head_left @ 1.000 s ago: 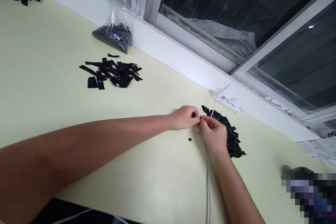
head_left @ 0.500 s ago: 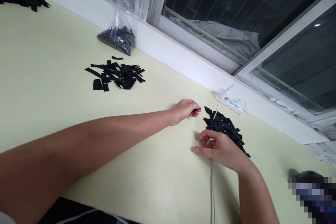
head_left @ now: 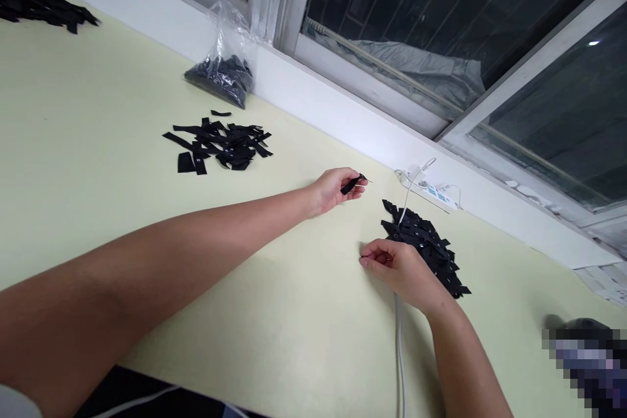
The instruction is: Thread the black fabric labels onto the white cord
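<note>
My left hand point(head_left: 336, 188) pinches a small black fabric strip point(head_left: 351, 184) between thumb and fingers, lifted a little off the pale yellow table point(head_left: 98, 111). My right hand point(head_left: 399, 269) rests on the table below it, its fingertips pinched together over the spot where a small dark round piece lay; the piece itself is hidden by them. Right behind that hand lies a heap of black strips point(head_left: 431, 249).
A white cable point(head_left: 400, 353) runs under my right wrist to a power strip point(head_left: 431, 192) by the window sill. Another pile of black strips point(head_left: 220, 144) lies left of centre, with a plastic bag point(head_left: 223, 72) of them against the wall. A third pile point(head_left: 39, 3) is far left.
My hands, joined at the heap a second ago, have parted. The left rose up and away with the strip; the right dropped to the round piece on the table and closed over it.
</note>
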{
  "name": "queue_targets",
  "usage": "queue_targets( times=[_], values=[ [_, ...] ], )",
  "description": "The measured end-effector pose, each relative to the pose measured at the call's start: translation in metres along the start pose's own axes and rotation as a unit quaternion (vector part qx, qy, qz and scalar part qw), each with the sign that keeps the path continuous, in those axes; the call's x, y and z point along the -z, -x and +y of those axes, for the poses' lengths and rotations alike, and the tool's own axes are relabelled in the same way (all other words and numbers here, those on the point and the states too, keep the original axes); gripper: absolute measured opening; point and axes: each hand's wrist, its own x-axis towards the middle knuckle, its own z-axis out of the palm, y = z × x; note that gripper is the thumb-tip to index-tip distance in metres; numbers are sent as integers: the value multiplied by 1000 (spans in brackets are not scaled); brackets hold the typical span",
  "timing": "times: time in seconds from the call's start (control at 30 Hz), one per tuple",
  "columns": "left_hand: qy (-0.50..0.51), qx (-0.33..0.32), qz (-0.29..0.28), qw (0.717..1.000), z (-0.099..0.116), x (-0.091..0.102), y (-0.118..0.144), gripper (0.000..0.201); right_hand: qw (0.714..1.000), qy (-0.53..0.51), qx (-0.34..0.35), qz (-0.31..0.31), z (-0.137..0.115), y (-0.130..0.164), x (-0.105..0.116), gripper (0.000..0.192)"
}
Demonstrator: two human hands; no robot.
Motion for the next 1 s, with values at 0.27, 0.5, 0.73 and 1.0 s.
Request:
queue_targets(
  times=[0.27, 0.5, 0.73, 1.0],
  values=[
    [-106, 19, -13, 994, -6, -3, 4, 9, 1000, -9, 10, -21, 1, -3, 2, 10],
    [-365, -21, -55, 929, -9, -4, 12, 19, 1000, -7, 18, -13, 3, -3, 1, 8],
    [-481, -104, -98, 865, -13, -1, 15, 18, 1000, 7, 21, -4, 1, -2, 2, 9],
    [-494, -115, -124, 853, -13, 1, 14, 15, 1000, 13, 22, -10, 0, -3, 3, 12]
  ],
)
